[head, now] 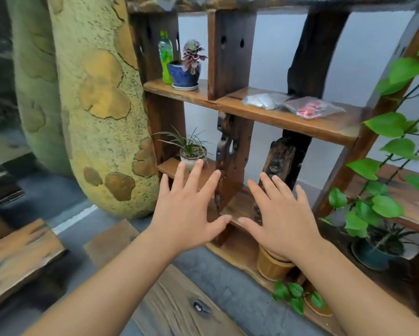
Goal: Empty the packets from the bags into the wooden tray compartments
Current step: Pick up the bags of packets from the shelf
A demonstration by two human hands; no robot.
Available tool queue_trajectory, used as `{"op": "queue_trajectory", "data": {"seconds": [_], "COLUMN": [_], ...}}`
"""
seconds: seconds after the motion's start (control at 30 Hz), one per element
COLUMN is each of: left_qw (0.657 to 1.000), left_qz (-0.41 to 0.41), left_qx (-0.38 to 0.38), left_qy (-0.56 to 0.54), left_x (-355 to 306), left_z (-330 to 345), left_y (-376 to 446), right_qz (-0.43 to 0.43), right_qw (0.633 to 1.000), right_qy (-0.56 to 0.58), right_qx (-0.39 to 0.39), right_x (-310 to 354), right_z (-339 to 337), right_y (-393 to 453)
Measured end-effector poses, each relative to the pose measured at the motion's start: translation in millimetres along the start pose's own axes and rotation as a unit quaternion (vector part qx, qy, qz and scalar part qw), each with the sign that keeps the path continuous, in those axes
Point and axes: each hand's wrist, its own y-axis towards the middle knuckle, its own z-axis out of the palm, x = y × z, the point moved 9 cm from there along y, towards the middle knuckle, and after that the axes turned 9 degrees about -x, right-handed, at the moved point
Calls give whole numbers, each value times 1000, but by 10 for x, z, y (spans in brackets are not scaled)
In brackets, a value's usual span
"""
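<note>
The wooden shelf unit (286, 117) anchors everything. Before its lower bays both hands hover flat, fingers spread and holding nothing — the left hand (186, 214) and right hand (281, 219) side by side, likely poised to reach up. On its middle board lie two clear bags: the grey-packet bag (264, 100) and, touching it, the red-packet bag (310, 109). No wooden tray shows — its place is unknown.

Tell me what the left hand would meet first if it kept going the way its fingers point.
Probably the small potted grass plant just beyond the left hand fingertips; depth is unclear.
</note>
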Motion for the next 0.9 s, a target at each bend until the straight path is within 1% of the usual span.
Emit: {"op": "queue_trajectory", "data": {"seconds": [0.23,0.5,0.67,0.9], "left_qw": [999,999,999,995], "left_qz": [-27,-23,16,86], "left_qx": [-12,-26,-39,-51], "left_qy": [40,25,5,-27], "left_x": [194,503,733,1095], "left_z": [-109,-83,66,313], "left_y": [29,248,710,1477], "right_qz": [-50,-47,-11,85], "right_qw": [998,998,998,995], "right_qy": [19,25,15,-20], "right_qx": [-30,-43,-57,-50], "right_x": [276,419,440,309], "right_z": [-55,-81,-51,106], "right_y": [301,654,1024,1607]}}
